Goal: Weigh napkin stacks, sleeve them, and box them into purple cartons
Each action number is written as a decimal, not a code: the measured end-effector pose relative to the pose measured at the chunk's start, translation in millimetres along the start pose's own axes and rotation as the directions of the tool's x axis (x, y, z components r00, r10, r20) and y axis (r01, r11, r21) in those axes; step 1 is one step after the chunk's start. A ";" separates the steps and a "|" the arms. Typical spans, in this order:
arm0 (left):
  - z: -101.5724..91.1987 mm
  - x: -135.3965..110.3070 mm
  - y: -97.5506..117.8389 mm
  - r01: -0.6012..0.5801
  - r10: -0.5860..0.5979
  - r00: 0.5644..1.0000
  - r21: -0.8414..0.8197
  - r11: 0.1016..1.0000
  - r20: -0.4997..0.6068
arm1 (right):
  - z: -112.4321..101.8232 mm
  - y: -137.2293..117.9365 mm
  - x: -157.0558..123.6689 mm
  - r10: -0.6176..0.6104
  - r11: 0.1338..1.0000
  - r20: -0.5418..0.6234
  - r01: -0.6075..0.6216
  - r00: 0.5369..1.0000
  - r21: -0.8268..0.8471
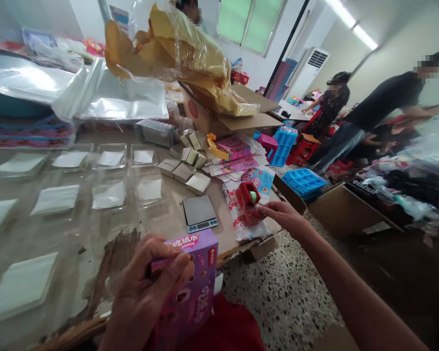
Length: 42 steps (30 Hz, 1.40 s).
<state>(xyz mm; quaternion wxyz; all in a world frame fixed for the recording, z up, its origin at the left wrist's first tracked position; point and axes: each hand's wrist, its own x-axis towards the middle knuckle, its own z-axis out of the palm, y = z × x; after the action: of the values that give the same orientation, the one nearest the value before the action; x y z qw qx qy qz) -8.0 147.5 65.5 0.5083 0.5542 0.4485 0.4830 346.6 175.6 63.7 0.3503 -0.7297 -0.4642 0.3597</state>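
My left hand (146, 282) grips a purple printed cardboard box (195, 278) at the table's front edge, thumb on its face. The box stands tilted, its lower end over something red. To the right, a red tape dispenser (247, 197) with a pale green roll lies on a white and red printed plastic bag (237, 214). My right hand (281, 214) reaches to the dispenser's near end, its fingertips pinched together there. Whatever sits between those fingertips is too small to make out. A small digital scale (199, 210) rests on the table between box and dispenser.
Clear plastic trays with white paper stacks (56, 199) cover the table's left. Small card blocks (183, 168), pink printed sheets (237, 151) and an open carton (205, 112) stand behind the scale. Blue plastic trays (303, 183) and several people (384, 100) are at the right.
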 end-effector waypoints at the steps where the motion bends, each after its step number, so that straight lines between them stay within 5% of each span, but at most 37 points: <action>1: 3.7 -1.7 -5.9 0.045 -0.045 0.999 -0.011 0.999 0.016 | 1.3 -3.0 -0.8 0.011 0.999 0.002 -0.011 1.000 0.040; 4: 4.2 -4.3 -19.0 0.160 -0.162 0.983 0.024 0.987 0.083 | 2.6 -8.8 -9.7 -0.007 0.989 -0.086 0.020 0.996 0.145; 7: 1.4 -0.7 -21.0 0.146 -0.154 0.984 0.093 0.985 0.088 | 6.8 -4.8 -32.2 -0.056 0.969 -0.220 0.106 0.974 0.222; 13: 14.2 14.0 -6.8 0.178 -0.188 0.974 0.085 0.980 0.126 | 33.8 30.9 -60.9 0.111 0.891 -0.158 -0.028 0.981 0.454; 17: 25.6 18.5 1.4 0.164 -0.179 0.968 0.098 0.982 0.174 | 38.3 53.6 -44.4 0.059 0.923 -0.210 0.027 0.976 0.384; 22: 27.8 21.6 -1.4 0.225 -0.237 0.920 0.077 0.971 0.311 | 13.4 49.3 -48.9 -0.008 0.966 -0.240 0.070 0.971 0.248; 24: 28.3 23.6 -5.5 0.266 -0.265 0.889 0.049 0.963 0.373 | 6.6 25.7 -59.5 -0.092 0.977 -0.123 0.113 0.988 0.183; 26: 29.5 25.7 -8.3 0.291 -0.280 0.863 0.039 0.956 0.420 | 8.8 -9.8 -67.6 -0.226 0.974 0.219 0.218 0.949 0.063; 28: 30.5 27.4 -9.1 0.294 -0.292 0.842 0.068 0.953 0.454 | 20.3 -49.1 -69.2 -0.274 0.937 0.539 0.348 0.796 -0.038; 30: 29.5 28.4 -8.7 0.276 -0.298 0.816 0.119 0.954 0.496 | 38.3 -82.7 -64.3 -0.265 0.869 0.702 0.479 0.661 -0.122; 34: 20.1 27.8 -10.3 0.249 -0.281 0.755 0.137 0.959 0.593 | 74.4 -116.1 -48.5 -0.164 0.739 0.837 0.628 0.521 -0.246; 39: 1.5 19.7 -10.8 0.249 -0.307 0.753 0.181 0.952 0.582 | 101.9 -107.7 -29.7 -0.019 0.887 0.877 0.413 0.479 -0.206; 41: -11.1 12.9 -7.3 0.283 -0.329 0.752 0.171 0.944 0.571 | 114.4 -94.1 -27.3 -0.022 0.958 0.840 0.253 0.542 -0.138; 42: -19.7 8.5 -5.0 0.321 -0.342 0.753 0.139 0.937 0.562 | 122.0 -86.4 -29.4 -0.045 0.974 0.788 0.201 0.614 -0.100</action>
<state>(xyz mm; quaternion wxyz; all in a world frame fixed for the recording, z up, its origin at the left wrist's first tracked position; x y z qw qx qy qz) -26.5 158.9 61.5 0.6882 0.5945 0.3718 0.1864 196.9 197.8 82.1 0.0710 -0.4954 -0.6494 0.5726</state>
